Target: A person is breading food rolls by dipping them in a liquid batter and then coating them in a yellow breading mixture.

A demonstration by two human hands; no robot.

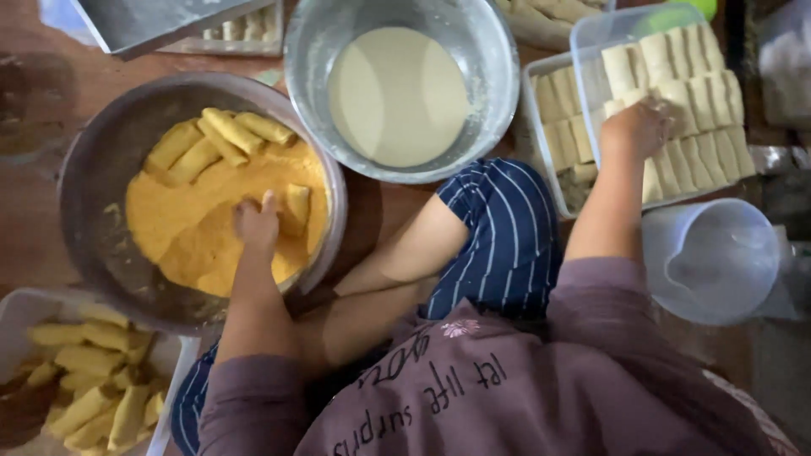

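Left hand [256,224] at 9 o'clock, fingers curled in orange crumbs [194,228], touching a roll [296,209]; grip unclear. Right hand [634,127] at 2 o'clock rests on tray rolls [693,93]; grip unclear.

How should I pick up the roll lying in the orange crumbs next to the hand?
Probably pinch the roll across its narrow middle, coming from above. It lies flat on the crumbs, long sides bare, just right of the left hand.

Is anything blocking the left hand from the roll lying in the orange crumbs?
Nothing visible does. The left hand already rests in the crumbs, its fingers right beside the roll, with no object between them in the metal bowl.
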